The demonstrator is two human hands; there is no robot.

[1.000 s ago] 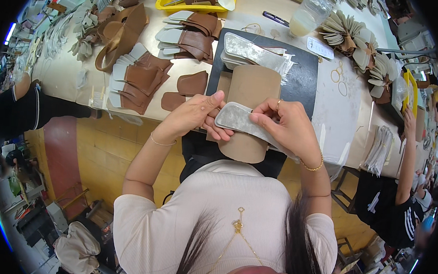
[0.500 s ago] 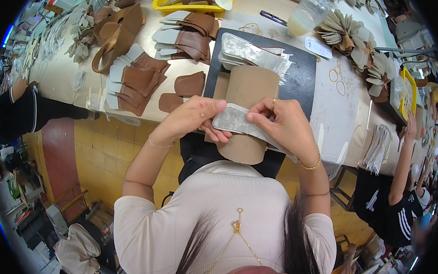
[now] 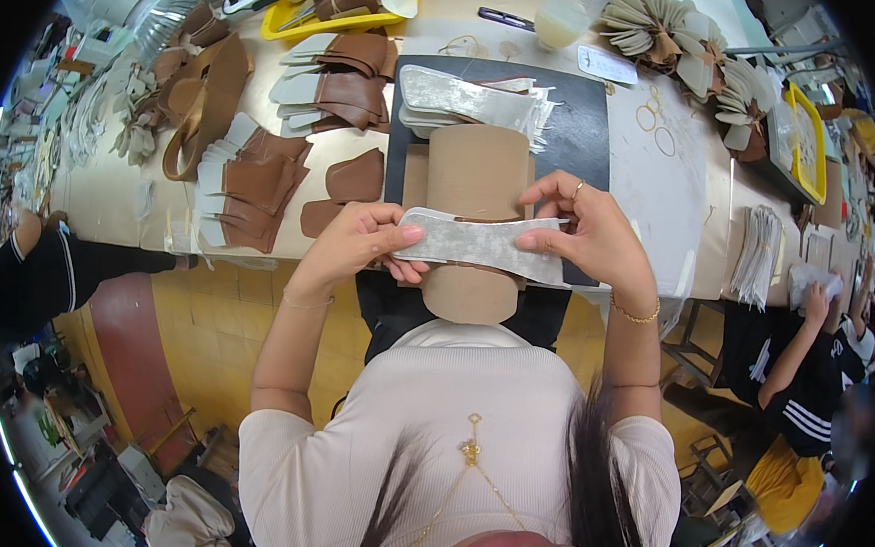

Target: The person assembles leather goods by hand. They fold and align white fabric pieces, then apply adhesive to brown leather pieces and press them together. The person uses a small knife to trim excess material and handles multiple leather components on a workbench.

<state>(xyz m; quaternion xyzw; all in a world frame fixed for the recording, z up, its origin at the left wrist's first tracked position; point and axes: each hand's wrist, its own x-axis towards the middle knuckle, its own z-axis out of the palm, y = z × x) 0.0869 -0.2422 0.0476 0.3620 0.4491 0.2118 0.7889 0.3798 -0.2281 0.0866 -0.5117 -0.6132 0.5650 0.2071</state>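
Note:
A grey-white leather piece [image 3: 474,244], wider at its ends than at its waist, lies across a tan cylinder [image 3: 479,171]. Slivers of brown show along its upper and lower edges. My left hand [image 3: 359,239] pinches its left end, thumb on top and fingers beneath. At the other end my right hand [image 3: 585,232] rests its thumb on the surface, with the index finger bent above the far edge. Similar grey-white pieces [image 3: 468,95] lie stacked on a black board [image 3: 576,132] behind the cylinder.
Brown leather pieces [image 3: 262,188] with pale linings lie in fanned piles at left. A yellow tray [image 3: 398,10], a cup [image 3: 568,16] and fanned bundles [image 3: 652,36] stand farther back. Rubber rings [image 3: 647,116] lie right of the board. Another person [image 3: 801,386] works at far right.
My right hand has moved up along the piece to its right end, and the piece now lies straighter and flatter across the cylinder. My left hand still holds the left end.

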